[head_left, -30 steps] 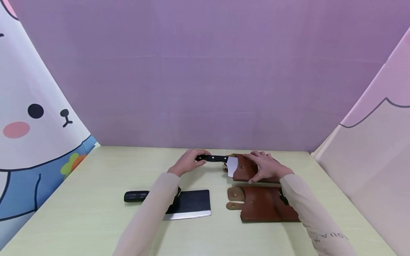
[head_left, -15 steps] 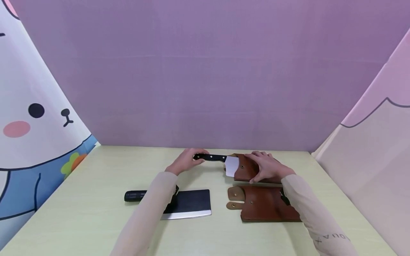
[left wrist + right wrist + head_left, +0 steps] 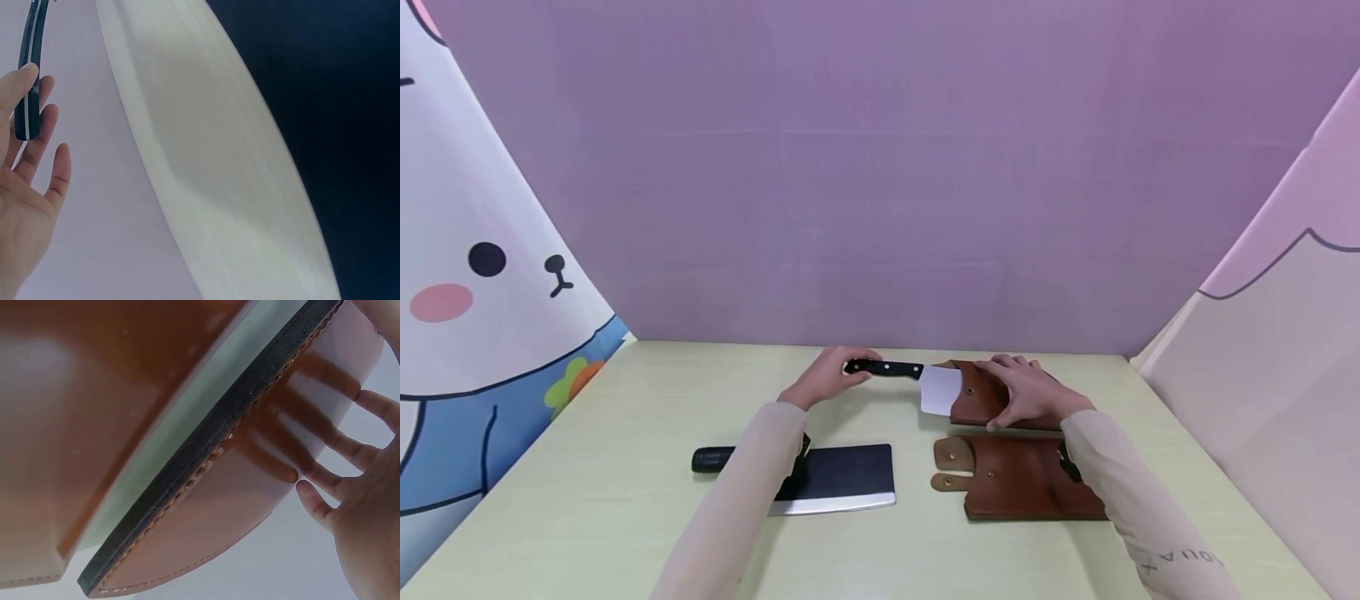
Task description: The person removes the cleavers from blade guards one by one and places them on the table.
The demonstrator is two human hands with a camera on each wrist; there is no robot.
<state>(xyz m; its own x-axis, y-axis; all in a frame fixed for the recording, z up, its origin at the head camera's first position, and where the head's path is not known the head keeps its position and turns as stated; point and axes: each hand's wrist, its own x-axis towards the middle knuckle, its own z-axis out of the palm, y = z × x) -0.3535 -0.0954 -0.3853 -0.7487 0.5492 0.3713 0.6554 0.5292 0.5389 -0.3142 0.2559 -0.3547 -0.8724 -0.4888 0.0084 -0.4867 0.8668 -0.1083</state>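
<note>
My left hand (image 3: 823,379) pinches the butt of the black riveted handle of a small cleaver (image 3: 940,392). In the left wrist view its thumb and fingertips close on that handle (image 3: 30,100), the little finger held away. Part of the broad silver blade shows; the rest is inside a brown leather knife sheath (image 3: 976,398). My right hand (image 3: 1030,393) spans this sheath, thumb at the near edge and fingers toward the far edge. The right wrist view has the fingertips (image 3: 362,397) meeting the glossy leather, with their reflections in it.
A larger cleaver (image 3: 853,477) with a dark blade and black handle lies under the left forearm. A second brown sheath (image 3: 1022,483), its snap straps pointing left, lies under the right wrist. Behind the pale table (image 3: 662,392) rises a purple backdrop (image 3: 880,208).
My left hand has moved left with the small cleaver, and more of its blade shows outside the sheath. The right hand and sheath have barely shifted.
</note>
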